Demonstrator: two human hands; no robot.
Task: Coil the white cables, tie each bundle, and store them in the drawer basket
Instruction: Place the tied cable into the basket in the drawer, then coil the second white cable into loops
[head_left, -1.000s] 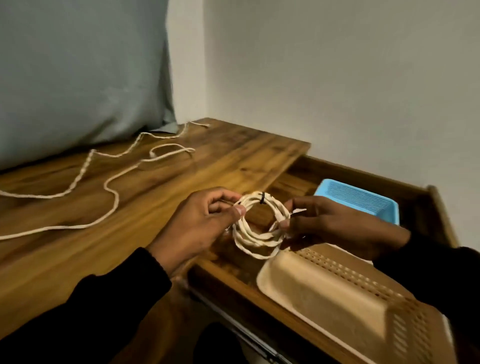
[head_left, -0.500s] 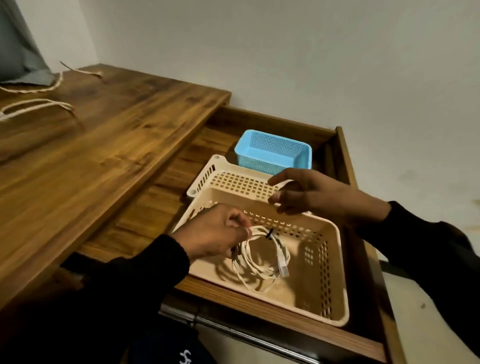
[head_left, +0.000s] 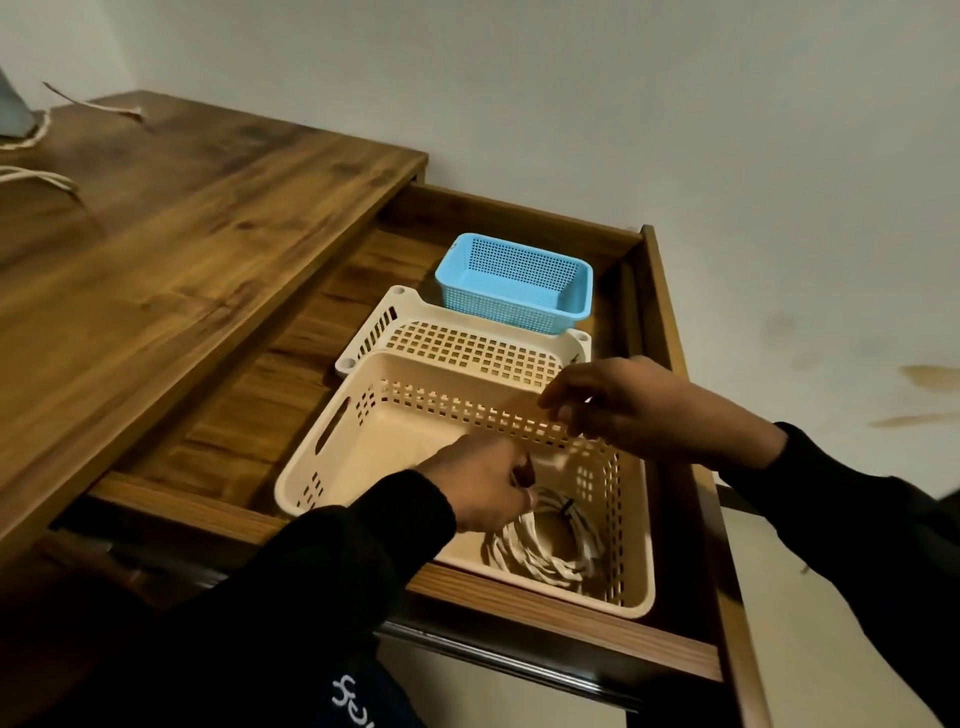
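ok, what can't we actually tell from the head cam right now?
- Left hand grip: its fingers cover the near edge of the coiled cable; held or just released, unclear.
- Right hand: motion-blurred, and whether it pinches anything is unclear.
- Loose cables on the desk: cut off by the left frame edge.
- Black tie: too small to judge the knot.

A lived-in home room, a wood-grain desk (head_left: 171, 270) pushed into the corner of a plain pale wall (head_left: 675, 130) marked with brown stains (head_left: 930, 382), its open drawer (head_left: 670, 332) fitted with plastic household baskets, one blue (head_left: 514, 283), one beige (head_left: 332, 447)
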